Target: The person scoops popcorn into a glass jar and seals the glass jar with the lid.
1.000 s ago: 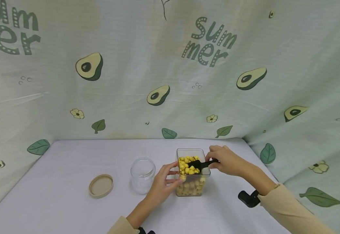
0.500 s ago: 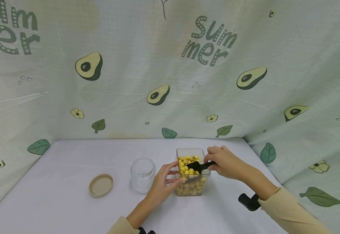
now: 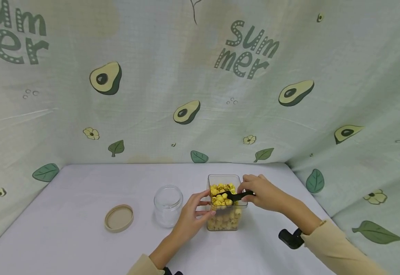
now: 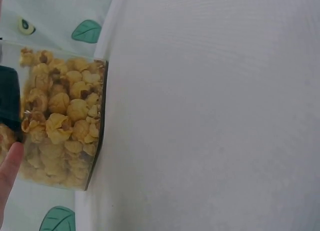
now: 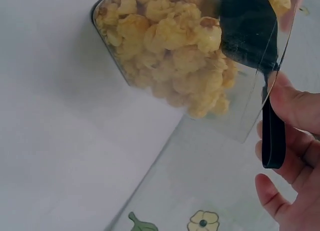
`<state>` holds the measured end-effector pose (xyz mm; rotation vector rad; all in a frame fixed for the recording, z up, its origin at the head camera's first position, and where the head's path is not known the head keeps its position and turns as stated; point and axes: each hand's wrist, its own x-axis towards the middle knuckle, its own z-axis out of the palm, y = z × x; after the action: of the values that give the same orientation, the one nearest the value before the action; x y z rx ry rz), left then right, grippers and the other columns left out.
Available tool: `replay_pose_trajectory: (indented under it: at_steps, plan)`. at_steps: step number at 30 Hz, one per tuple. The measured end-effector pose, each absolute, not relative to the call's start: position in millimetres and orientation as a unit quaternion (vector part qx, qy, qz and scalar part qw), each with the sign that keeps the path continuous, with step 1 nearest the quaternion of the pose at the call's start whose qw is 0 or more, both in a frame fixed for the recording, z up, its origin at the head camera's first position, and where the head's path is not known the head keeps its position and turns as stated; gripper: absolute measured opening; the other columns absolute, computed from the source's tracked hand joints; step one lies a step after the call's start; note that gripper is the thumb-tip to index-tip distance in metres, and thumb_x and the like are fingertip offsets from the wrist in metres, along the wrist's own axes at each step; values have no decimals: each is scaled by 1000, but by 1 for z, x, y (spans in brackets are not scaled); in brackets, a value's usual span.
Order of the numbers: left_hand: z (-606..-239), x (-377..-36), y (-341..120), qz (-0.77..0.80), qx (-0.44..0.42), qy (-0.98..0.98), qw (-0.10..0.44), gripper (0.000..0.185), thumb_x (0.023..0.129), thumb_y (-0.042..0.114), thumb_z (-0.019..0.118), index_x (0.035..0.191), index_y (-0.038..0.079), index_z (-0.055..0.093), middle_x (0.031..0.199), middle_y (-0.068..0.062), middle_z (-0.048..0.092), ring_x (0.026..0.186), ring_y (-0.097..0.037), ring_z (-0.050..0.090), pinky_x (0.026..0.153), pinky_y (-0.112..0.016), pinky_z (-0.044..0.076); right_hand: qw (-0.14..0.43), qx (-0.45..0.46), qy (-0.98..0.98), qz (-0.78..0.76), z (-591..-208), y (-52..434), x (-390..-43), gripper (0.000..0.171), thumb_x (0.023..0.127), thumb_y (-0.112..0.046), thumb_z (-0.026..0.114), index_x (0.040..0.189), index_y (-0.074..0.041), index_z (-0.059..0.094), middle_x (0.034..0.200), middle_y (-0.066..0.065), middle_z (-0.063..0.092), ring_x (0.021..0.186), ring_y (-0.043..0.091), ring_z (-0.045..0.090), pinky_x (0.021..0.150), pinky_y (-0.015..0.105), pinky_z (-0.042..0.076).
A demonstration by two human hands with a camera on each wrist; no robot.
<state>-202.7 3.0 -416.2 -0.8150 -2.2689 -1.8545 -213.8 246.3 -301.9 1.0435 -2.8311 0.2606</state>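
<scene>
Three views around the popcorn box (image 3: 224, 202)
Head camera looks down from above and behind it; both wrist cameras sit close against its sides.

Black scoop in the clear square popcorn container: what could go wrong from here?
1. The clear square plastic container is heaped with yellow popcorn to its rim; lifting the black plastic scoop that the right hand holds may knock pieces onto the white table.
2. The left hand only grips one side, so a hard dig could tip the container.
3. The small round clear glass jar has a narrow mouth; popcorn may miss it.
</scene>
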Motion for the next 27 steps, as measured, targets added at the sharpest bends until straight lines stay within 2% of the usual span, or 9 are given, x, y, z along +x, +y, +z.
replay_pose_trajectory:
  at_steps: [6, 12, 19, 27]
  plan:
    - [-417, -203, 3, -606, -270, -746, 50, 60, 87, 23, 66, 139, 12, 40, 132, -11, 46, 110, -27, 56, 83, -21, 54, 58, 322, -938, 110, -307, 252, -212, 14, 81, -19, 70, 95, -18, 68, 77, -12, 46, 67, 4, 41, 67, 25, 27]
    - [-416, -202, 2, -609, -270, -744, 50, 60, 87, 23, 66, 140, 12, 39, 133, -12, 45, 110, -28, 56, 84, -23, 54, 49, 307, -938, 150, -310, 257, -210, 15, 83, -18, 68, 98, -18, 67, 76, -12, 44, 67, 2, 37, 66, 26, 25]
    - [-415, -202, 2, -605, -266, -749, 46, 60, 87, 21, 66, 140, 11, 39, 133, -11, 46, 110, -28, 56, 84, -25, 54, 45, 286, -933, 212, -315, 263, -206, 18, 82, -13, 68, 100, -11, 68, 75, -8, 43, 66, 1, 38, 57, 19, 35]
    - [-415, -202, 2, -605, -268, -749, 41, 61, 88, 21, 65, 142, 12, 37, 134, -12, 44, 111, -29, 55, 85, -25, 54, 41, 266, -928, 258, -321, 267, -205, 17, 82, -11, 69, 99, -10, 66, 79, -6, 47, 71, 2, 44, 57, 19, 40]
